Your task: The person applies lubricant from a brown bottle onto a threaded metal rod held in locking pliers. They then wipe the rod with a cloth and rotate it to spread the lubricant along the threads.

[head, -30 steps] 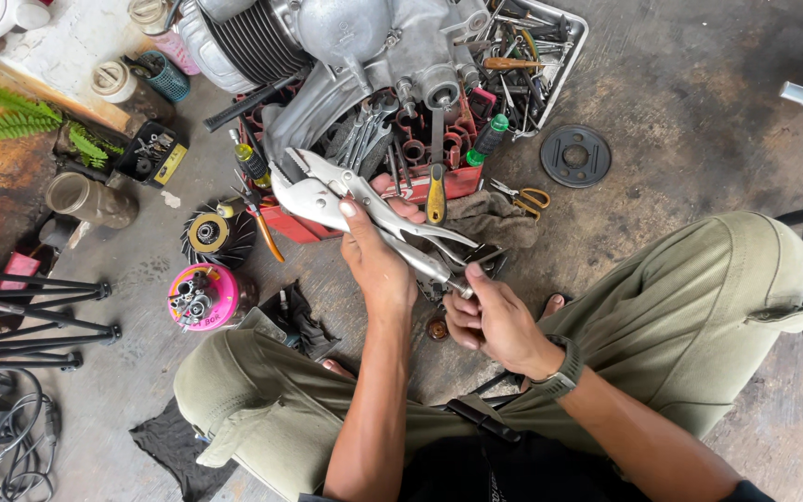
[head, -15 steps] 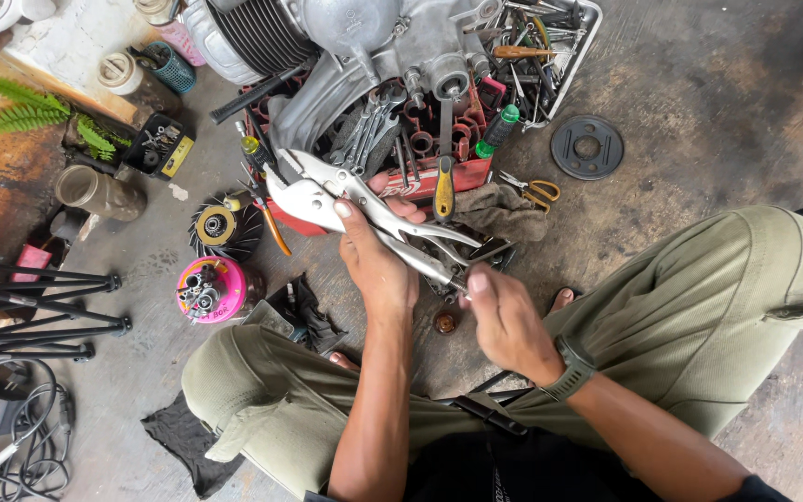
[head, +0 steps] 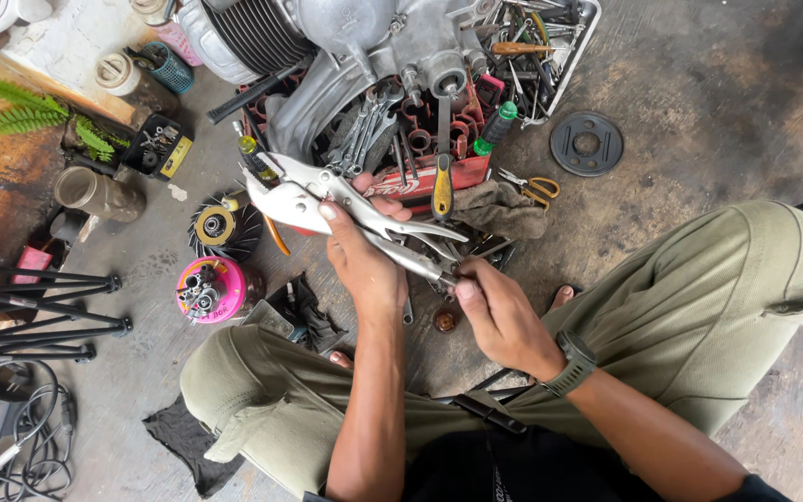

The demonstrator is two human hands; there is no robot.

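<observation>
In the head view, a person is sitting on the concrete floor (head: 699,102) with the knees spread wide, and both hands are working on a pair of locking pliers (head: 346,209). The left hand (head: 364,265) is closing around the middle of the pliers, with the thumb lying on the upper side near the jaws, which are pointing to the upper left. The right hand (head: 499,316) is pinching the far end of the handles, where the small screw is, with the fingertips closed on it; a dark watch (head: 576,361) is sitting on this wrist. The pliers are being held in the air, just above the floor between the knees and in front of a red tool tray (head: 439,172).

The tray is holding many wrenches and sockets, and a screwdriver with a yellow handle (head: 441,181) is lying across its front edge. Behind the tray an engine (head: 346,37) is standing. A grey rag (head: 504,209) and yellow scissors (head: 536,189) are lying just right of the tray. A round black disc (head: 586,143) is lying well apart to the right. A pink round container (head: 208,288) with small parts is standing near the left knee.
</observation>
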